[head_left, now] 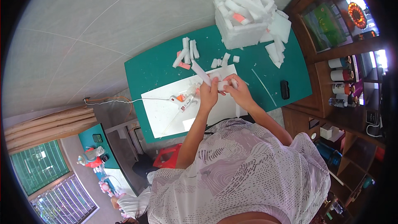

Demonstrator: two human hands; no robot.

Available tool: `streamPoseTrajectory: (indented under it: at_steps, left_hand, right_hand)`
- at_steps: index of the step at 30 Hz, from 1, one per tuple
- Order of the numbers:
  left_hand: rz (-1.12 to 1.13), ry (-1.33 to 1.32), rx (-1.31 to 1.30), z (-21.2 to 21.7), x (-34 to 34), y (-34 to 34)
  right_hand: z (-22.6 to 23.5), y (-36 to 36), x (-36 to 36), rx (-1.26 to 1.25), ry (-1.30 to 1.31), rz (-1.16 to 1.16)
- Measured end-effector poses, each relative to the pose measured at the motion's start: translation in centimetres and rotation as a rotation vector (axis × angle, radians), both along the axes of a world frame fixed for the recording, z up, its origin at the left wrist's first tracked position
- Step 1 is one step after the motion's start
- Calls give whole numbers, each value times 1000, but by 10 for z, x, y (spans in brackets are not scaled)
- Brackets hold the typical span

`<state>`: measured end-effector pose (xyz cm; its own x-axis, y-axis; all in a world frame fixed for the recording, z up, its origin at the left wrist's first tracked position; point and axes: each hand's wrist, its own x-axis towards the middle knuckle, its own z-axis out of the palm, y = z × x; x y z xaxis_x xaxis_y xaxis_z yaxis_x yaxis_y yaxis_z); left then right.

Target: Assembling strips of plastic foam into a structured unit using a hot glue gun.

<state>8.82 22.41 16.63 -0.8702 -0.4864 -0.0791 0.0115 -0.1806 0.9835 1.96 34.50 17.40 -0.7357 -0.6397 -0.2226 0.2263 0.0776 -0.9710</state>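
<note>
The left hand (208, 92) is closed around a long white foam strip (200, 73) that slants up and to the left from the fist, while the right hand (237, 91) pinches a small white foam block (222, 85) between its fingertips, the block touching the left hand's fingers; both hands hang just above a flat white sheet (166, 114) lying on the green table (149, 72). The foam looks matt, light and square-edged. Just left of the left hand lies a white glue gun (182, 101) with an orange trigger part, its thin white cord (124, 101) running off the table's left edge. Beyond the hands, short foam sticks (187, 52) lie in a loose bunch with a pink-orange piece among them, and a few small foam cubes (224, 60) sit near them. At the table's far edge stands a rough foam box (240, 33) heaped with strips, with flat offcuts (277, 45) spilling to its right. A small black oblong object (285, 89) rests near the table's right edge. To the right, a dark wooden shelf (319, 95) holds round tubs (340, 75) with white and red bands; their labels are too small to make out
</note>
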Motion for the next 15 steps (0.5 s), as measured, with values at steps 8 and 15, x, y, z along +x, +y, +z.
streamPoseTrajectory:
  at_steps: [8, 15]
  left_hand:
    - [97, -56, -144, 7, -8, 14]
    - [514, -174, 102, -26, 15, -31]
  right_hand:
    - [14, 18, -28, -35, -186, 200]
    - [41, 31, -45, -103, 47, 246]
